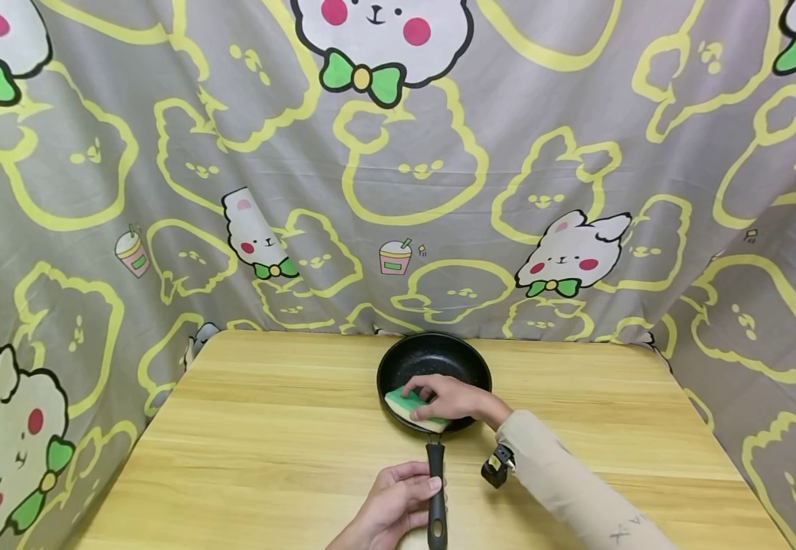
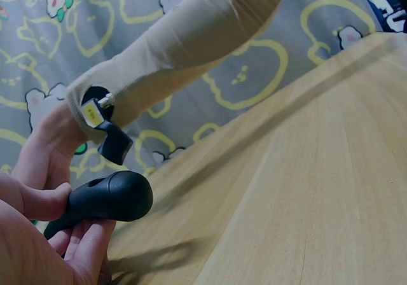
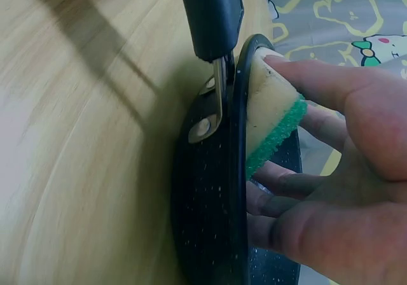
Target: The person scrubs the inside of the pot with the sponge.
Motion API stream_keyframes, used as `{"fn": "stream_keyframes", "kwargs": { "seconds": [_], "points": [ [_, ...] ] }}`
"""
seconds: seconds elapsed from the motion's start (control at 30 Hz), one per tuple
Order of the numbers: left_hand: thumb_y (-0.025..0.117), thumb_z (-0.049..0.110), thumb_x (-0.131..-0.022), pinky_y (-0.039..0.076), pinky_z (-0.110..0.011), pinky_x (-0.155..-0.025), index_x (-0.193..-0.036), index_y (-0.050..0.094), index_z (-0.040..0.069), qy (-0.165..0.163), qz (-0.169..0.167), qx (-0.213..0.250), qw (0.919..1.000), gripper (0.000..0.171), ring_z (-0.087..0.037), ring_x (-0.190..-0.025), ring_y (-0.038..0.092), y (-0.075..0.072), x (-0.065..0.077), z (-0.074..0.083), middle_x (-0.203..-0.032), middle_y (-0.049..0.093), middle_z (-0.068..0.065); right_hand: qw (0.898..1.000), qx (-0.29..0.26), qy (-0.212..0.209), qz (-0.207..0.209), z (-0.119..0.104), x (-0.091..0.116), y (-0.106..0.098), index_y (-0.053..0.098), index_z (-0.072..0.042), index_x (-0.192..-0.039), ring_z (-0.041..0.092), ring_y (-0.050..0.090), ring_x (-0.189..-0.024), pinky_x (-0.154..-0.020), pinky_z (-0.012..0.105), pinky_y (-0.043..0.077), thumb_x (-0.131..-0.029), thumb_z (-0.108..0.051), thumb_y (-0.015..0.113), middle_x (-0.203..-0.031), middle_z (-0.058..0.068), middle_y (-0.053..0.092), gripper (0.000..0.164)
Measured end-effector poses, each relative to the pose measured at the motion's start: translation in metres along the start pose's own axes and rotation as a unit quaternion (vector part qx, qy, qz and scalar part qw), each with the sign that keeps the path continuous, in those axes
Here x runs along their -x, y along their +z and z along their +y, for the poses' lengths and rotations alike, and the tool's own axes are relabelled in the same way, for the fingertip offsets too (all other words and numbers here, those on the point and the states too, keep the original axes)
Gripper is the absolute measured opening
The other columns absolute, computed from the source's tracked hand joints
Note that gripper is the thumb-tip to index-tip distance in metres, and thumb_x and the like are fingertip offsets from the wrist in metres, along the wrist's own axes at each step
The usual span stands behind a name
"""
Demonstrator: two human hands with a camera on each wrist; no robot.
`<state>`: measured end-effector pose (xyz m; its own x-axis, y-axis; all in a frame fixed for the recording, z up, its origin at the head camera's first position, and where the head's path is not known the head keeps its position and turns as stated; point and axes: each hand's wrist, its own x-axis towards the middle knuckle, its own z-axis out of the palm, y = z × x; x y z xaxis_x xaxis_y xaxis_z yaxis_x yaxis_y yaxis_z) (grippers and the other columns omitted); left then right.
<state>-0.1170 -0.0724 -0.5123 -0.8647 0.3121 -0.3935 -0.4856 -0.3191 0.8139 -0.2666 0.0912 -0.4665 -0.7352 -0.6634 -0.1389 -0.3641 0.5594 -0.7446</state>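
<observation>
A black frying pan (image 1: 432, 353) with pale specks lies toward the back of the table, its handle (image 1: 436, 489) pointing at me. My left hand (image 1: 398, 500) grips that handle, thumb on top and fingers beneath, as the left wrist view also shows at the handle's rounded end (image 2: 130, 196). Inside the pan, my right hand (image 1: 449, 399) holds a sponge (image 1: 405, 401) with a green scouring side up and a cream foam side below. In the right wrist view the sponge (image 3: 270, 110) leans at the pan's rim near the handle joint, thumb on one edge and fingers reaching into the pan.
The wooden table (image 1: 267, 428) extends to both sides of the pan. A grey curtain (image 1: 425, 206) with cartoon animals hangs right behind the table's back edge and along its sides. A small black device (image 1: 497, 466) is strapped at the right wrist, below the beige sleeve (image 1: 563, 473).
</observation>
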Motion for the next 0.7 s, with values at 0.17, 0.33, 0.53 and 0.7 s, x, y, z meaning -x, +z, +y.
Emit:
{"fn": "stream_keyframes", "kwargs": {
  "seconds": [0.17,0.33,0.53,0.7],
  "points": [
    [0.07,0.001,-0.094,0.062,-0.035,-0.074,-0.118,0.064,-0.005,0.002,-0.004,0.006,1.0,0.026,-0.017,-0.079,0.071,0.0,0.0,0.001,-0.092,0.073,-0.007,1.0,0.009,0.005,0.016,-0.004,-0.008,0.004,0.064,-0.017,-0.128,0.03,0.062,-0.108,-0.087,0.046,0.053,-0.094,-0.024,0.076,-0.116,0.013,0.065,0.037],
    [0.072,0.002,-0.093,0.062,-0.036,-0.074,-0.117,0.064,-0.004,-0.002,-0.002,0.008,1.0,0.026,-0.018,-0.079,0.071,0.0,-0.001,0.0,-0.091,0.073,-0.007,0.999,0.017,0.001,0.036,-0.006,-0.015,0.006,0.063,-0.014,-0.127,0.029,0.065,-0.101,-0.082,0.044,0.055,-0.092,-0.021,0.078,-0.114,0.015,0.065,0.039],
    [0.071,0.002,-0.093,0.062,-0.036,-0.074,-0.117,0.064,-0.003,-0.003,0.0,0.006,1.0,0.026,-0.018,-0.078,0.071,0.0,-0.001,0.0,-0.091,0.073,-0.006,0.997,0.024,0.01,0.069,-0.009,-0.024,0.01,0.065,-0.014,-0.124,0.026,0.066,-0.097,-0.076,0.039,0.056,-0.089,-0.019,0.081,-0.111,0.014,0.066,0.038],
    [0.071,0.002,-0.093,0.062,-0.034,-0.073,-0.118,0.063,-0.004,0.003,0.0,0.004,1.0,0.027,-0.017,-0.077,0.071,0.0,-0.001,-0.001,-0.09,0.072,-0.006,0.994,0.037,0.009,0.098,-0.011,-0.03,0.014,0.064,-0.012,-0.123,0.024,0.061,-0.09,-0.071,0.036,0.052,-0.089,-0.018,0.082,-0.11,0.017,0.066,0.038]
  ]
}}
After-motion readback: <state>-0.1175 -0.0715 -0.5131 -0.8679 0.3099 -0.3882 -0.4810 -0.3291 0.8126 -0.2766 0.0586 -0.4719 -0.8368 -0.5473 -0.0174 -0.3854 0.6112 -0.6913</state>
